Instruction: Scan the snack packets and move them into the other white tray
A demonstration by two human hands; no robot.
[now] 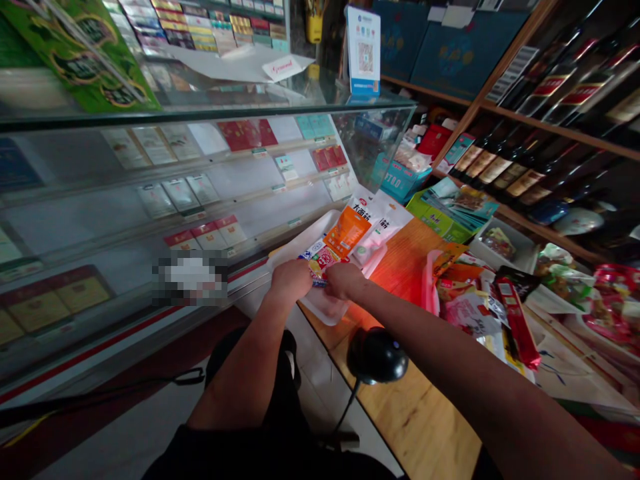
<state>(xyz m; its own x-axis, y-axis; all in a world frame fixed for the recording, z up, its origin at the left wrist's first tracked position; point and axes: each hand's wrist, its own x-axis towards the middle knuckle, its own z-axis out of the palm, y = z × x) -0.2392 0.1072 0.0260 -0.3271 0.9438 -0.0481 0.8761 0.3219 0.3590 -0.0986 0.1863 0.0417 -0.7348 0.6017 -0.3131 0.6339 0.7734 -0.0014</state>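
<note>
Both arms reach forward to a white plastic tray (330,317) at the corner of a wooden counter. My left hand (293,280) is closed on the left side of a small blue, red and white snack packet (320,259). On the packet's right side, my right hand (345,280) is closed too, with its fingertips partly hidden. Just beyond lies an orange snack packet (347,232), overlapping a white snack packet (385,223) in the tray.
A glass display case (120,227) with rows of small boxes runs along the left. A black domed scanner-like device (377,357) stands under my right forearm. Right of it, a pink basket (430,287) holds assorted snack packets. Bottles (500,160) line the shelves at right.
</note>
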